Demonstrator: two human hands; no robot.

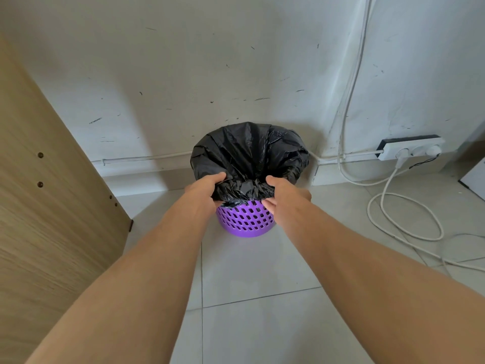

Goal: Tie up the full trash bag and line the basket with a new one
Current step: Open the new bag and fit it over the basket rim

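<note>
Both hands pinch the near rim of the bag: left hand [207,191] closed on the plastic at the near-left, thumb over the top, fingers under the fold; right hand [282,197] closed likewise at the near-right. Between them the film is bunched into a crumpled ridge.

Head view: bag [249,151], black, sits in the purple basket [245,219] on the tile floor [249,298], close to the wall [210,74]. Its mouth is open and folded over the rim; the far edge lies away from me, toward the wall, ungripped. I can't see the contents.

I judge the hands equally near, one each side of the basket's centre line. The next pull goes up and toward me, peeling the far rim free last. Power strip [409,148] and cables [404,214] lie well apart to the right.
</note>
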